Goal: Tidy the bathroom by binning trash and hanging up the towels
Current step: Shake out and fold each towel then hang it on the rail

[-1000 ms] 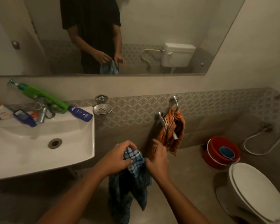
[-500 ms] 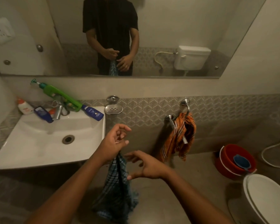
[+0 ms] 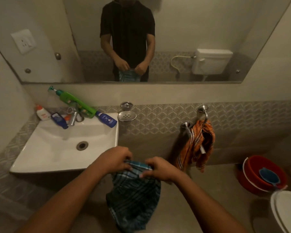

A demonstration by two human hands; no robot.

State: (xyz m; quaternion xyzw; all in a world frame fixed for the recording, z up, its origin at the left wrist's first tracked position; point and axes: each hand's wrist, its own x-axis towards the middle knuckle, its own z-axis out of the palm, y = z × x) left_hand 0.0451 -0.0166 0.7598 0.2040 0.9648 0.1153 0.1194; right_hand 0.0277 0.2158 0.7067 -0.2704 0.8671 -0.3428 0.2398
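**Blue towel held by its top edge, with a crowded rail waiting**

You are pinching the blue checked towel (image 3: 134, 190) along its upper hem, your left hand (image 3: 115, 159) and right hand (image 3: 160, 167) both curled onto the fabric with only a short span of cloth stretched between your fingertips. The rest of it is hanging loose below your fingers, bunched and doubled at the bottom.

The risk is starting from that narrow grip. With so much cloth dangling unsupported, one hand letting go to reach would likely be dropping that corner toward the floor.

Up and to the right of your right fingers, the towel rail (image 3: 194, 137) is already carrying the orange checked towel (image 3: 198, 145), which is draped unevenly over it. Pushing the blue one on beside it could be dragging the orange one off. To the left of your left fingers, the sink (image 3: 40, 145) rim is close enough to be catching a swinging hem.
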